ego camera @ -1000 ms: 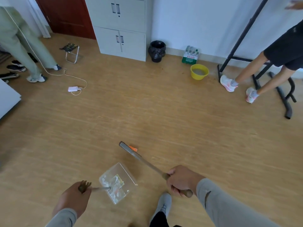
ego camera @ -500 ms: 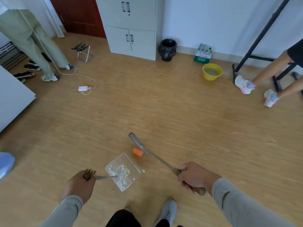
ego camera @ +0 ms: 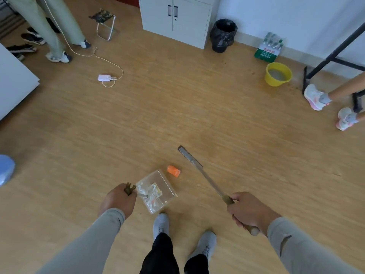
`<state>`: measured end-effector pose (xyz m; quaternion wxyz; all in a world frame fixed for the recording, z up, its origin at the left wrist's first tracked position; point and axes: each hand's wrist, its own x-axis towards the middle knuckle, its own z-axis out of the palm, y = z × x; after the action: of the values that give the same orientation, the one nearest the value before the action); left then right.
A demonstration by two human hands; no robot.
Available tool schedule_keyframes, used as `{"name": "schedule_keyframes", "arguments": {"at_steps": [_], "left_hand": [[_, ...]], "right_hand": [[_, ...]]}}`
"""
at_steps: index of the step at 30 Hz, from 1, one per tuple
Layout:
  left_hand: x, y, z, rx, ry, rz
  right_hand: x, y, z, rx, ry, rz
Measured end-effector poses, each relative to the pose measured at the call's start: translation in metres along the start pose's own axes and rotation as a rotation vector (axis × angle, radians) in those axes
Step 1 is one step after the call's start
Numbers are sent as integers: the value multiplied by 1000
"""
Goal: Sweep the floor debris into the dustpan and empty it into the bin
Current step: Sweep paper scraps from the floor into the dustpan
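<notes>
1. Left hand (ego camera: 118,198) fingers clamped on handle of clear plastic dustpan (ego camera: 157,191) holding white scraps
2. Right hand (ego camera: 249,211) fingers clamped on long slim broom (ego camera: 201,171)
3. Orange debris piece (ego camera: 173,171) on wooden floor (ego camera: 197,107), just at dustpan's 1 o'clock
4. Black-lined bin (ego camera: 223,35) far at 12 o'clock

A yellow basin (ego camera: 278,74) is seen at upper right, a folding stool (ego camera: 104,22) and white charger (ego camera: 104,77) at upper left.

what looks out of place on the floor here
An orange piece lies loose on the floor just beyond the clear dustpan, beside the sweeper, not yet swept in. Farther off, a white charger and cord trail across the floor.
</notes>
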<state>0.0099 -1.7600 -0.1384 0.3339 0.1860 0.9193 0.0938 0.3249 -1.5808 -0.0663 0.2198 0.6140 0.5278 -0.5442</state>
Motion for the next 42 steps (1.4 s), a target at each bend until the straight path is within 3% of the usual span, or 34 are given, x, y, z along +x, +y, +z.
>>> {"name": "schedule_keyframes", "arguments": {"at_steps": [5,10,13,18,24,31,34,39,42], "left_hand": [[28,-8,10,16,-21,-17],[46,-12,1,11,-24,-12],[49,-8,-2,-9,-52,3],[52,-12,-4,-32,-78,3],[60,-8,-7,-35,-92,9],[57,-12,-4,-14,-120,-11],[56,-14,-3,-13,-118,0],[52,-14,-7,48,-156,16],[53,-15,-10,96,-154,21]], "right_hand": [[43,-38,28,-103,-4,57],[55,-49,65,-309,-172,155],[38,-54,51,-274,-245,179],[2,-55,12,-88,-191,190],[30,-54,56,-136,-69,184],[40,-41,93,-285,-224,214],[23,-23,71,-168,-261,197],[-13,24,42,291,-173,239],[-29,42,51,309,-113,218]]}}
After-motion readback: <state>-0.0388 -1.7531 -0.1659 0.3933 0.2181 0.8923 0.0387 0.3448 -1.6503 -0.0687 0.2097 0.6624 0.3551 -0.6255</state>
